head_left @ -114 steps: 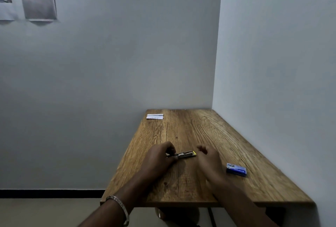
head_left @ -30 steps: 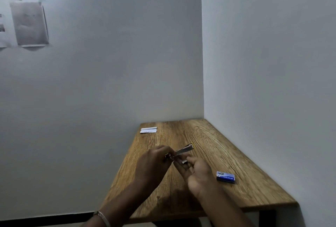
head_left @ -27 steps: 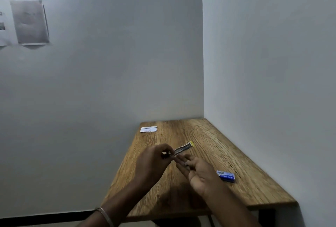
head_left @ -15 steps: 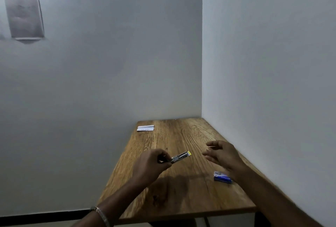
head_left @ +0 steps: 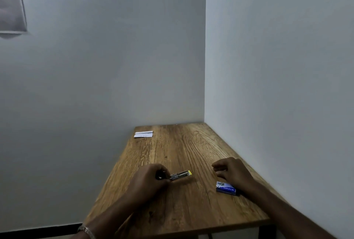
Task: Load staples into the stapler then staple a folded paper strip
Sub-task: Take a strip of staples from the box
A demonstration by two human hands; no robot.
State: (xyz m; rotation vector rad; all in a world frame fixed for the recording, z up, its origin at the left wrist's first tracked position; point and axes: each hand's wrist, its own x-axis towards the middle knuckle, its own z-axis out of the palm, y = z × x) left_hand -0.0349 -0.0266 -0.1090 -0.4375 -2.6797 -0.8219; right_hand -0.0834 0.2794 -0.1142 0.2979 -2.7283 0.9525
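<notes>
- Since a moment ago, right hand (head_left: 232,170) has swung away from the stapler (head_left: 179,175) and hovers, fingers loosely curled and holding nothing, just behind the blue staple box (head_left: 225,187).
- Left hand (head_left: 148,181) grips the stapler's rear end, low over the table (head_left: 183,210).
- Staple box's contents cannot be seen.
- Folded paper strip (head_left: 143,134) lies far beyond the stapler, at the table's far left corner.

Nothing here can actually be read. The small blue staple box (head_left: 225,187) on the tabletop (head_left: 183,210) carries pale printing on its top and side, but it is too small and blurred to make out a word. The folded paper strip (head_left: 143,134) at the far left corner shows faint marks, none legible. The grey sheet (head_left: 11,6) stuck on the wall is smudged, with no letters I can tell.
</notes>
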